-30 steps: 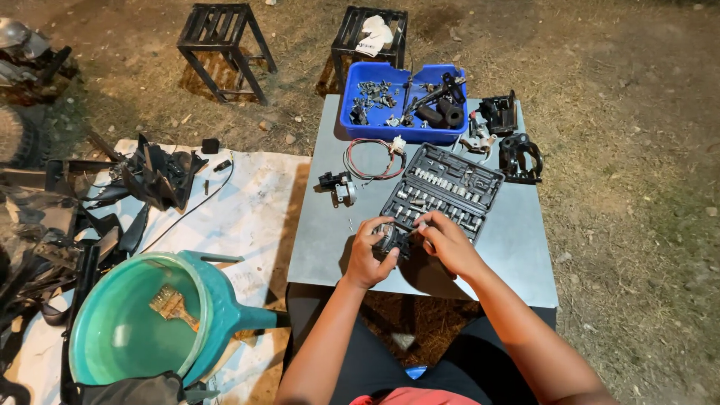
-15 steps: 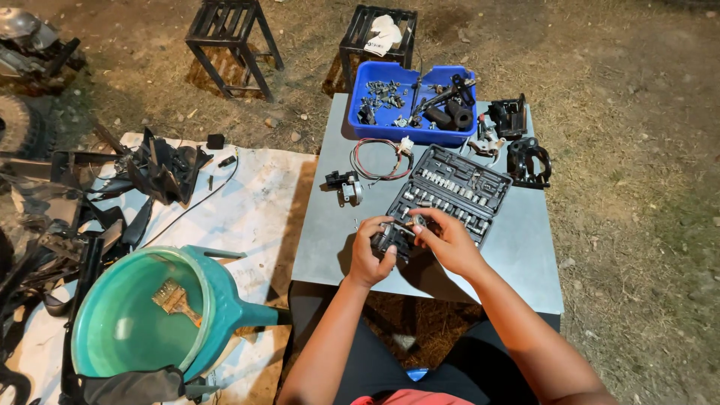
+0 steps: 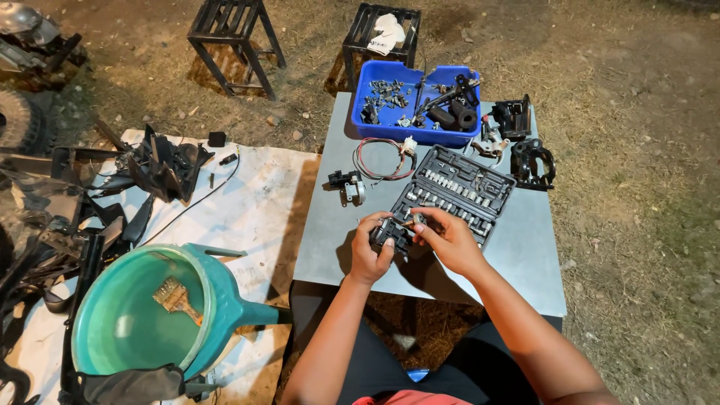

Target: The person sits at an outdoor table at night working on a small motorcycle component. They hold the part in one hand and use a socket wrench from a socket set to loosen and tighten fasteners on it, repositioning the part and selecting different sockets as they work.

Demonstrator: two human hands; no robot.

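My left hand [image 3: 369, 253] grips a small black mechanical part [image 3: 390, 232] just above the near half of a grey metal table [image 3: 510, 262]. My right hand [image 3: 448, 238] is closed on the same part from the right, its fingertips pinching a small metal piece [image 3: 417, 219] at the part's top. Right behind the hands lies an open black socket set case [image 3: 454, 191] with rows of shiny sockets.
A blue tray [image 3: 375, 131] of bolts and black parts stands at the table's far edge. Red wire loop [image 3: 381, 159], small black parts [image 3: 346, 184] and black brackets [image 3: 531, 161] lie nearby. Left on a white sheet [image 3: 251, 217]: teal basin [image 3: 195, 300] with brush [image 3: 177, 297], black panels [image 3: 161, 166]. Two metal stools [image 3: 229, 34] behind.
Both hands stay on the black part over the table; the right fingers have shifted slightly on its top. The view has tilted a little.
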